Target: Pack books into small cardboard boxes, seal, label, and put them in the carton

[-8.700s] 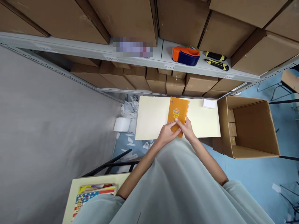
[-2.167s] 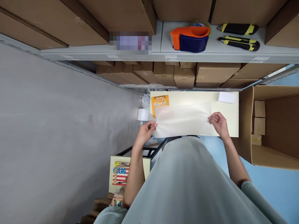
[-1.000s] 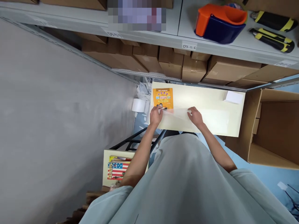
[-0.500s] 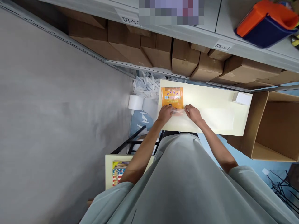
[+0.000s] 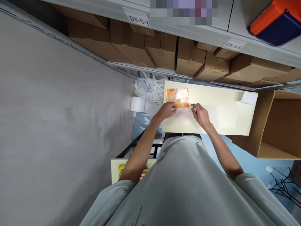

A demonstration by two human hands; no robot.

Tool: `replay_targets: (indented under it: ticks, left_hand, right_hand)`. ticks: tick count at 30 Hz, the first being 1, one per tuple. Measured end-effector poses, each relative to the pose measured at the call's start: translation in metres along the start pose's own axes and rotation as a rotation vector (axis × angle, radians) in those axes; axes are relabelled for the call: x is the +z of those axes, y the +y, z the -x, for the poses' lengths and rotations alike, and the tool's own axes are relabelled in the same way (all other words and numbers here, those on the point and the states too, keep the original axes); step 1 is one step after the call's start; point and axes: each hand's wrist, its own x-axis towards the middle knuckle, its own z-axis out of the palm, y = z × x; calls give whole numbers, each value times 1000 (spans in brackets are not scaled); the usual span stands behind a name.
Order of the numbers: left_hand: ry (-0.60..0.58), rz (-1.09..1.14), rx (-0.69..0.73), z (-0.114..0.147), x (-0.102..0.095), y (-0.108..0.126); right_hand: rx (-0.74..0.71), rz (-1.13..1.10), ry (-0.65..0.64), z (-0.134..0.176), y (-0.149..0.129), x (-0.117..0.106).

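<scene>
An orange book [image 5: 177,97] with printed lettering lies on a cream tabletop [image 5: 240,121] in front of me. Clear plastic film [image 5: 183,108], seemingly a sleeve or cover, runs along the book's near edge, and glare spreads over the print. My left hand [image 5: 167,110] pinches this film at the book's near left corner, fingers closed. At the near right corner, my right hand [image 5: 200,113] pinches the film's other end between thumb and fingertips. A clear sheet [image 5: 221,116] appears to lie flat on the tabletop right of my right hand.
A white box [image 5: 249,98] stands at the tabletop's right end, beside an open cardboard carton [image 5: 265,125]. Cardboard boxes [image 5: 190,58] line the shelf ahead. Paper scraps [image 5: 150,87] and a white roll [image 5: 137,104] sit on the left. A second small table [image 5: 115,171] holds colourful books behind my left arm.
Both hands have moved slightly, and the film between them now forms a straighter edge along the book. More glare shows on the cover. The whole view has shifted a little.
</scene>
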Motion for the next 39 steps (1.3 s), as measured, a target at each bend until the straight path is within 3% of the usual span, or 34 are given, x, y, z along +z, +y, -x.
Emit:
replay_targets:
  ticks: [6,9,13,16,19,25,29,33,36,39]
  left_hand:
    - [-47,117,-87,2,-6,1]
    - [-37,128,-101,-6,-5,1]
    - [-128,-19,-229,-18,-6,-8]
    - [-232,-120,-351,-18,-11,-21]
    - [-291,-56,-341,-12,-15,-33]
    - [-114,-63,-260,-9,-16,-34]
    - [-60,-100,-160,-21,-20,-27]
    - [2,-25,-88,-38,-29,-28]
    - [-36,60,-116,-49,-35,-35]
    - [-92,14,-141,-57,-39,-39]
  right_hand:
    - [32,-6,1,3,4,9]
    - [71,-1,94,5,16,19]
    - [134,26,180,14,53,42]
    - [231,68,112,30,90,64]
    - [273,90,59,50,123,85]
    - [253,133,49,85,150,114]
    - [233,149,67,93,153,122]
    - [261,142,61,94,144,112]
    - [244,119,109,88,114,102]
    - [14,53,54,73,62,100]
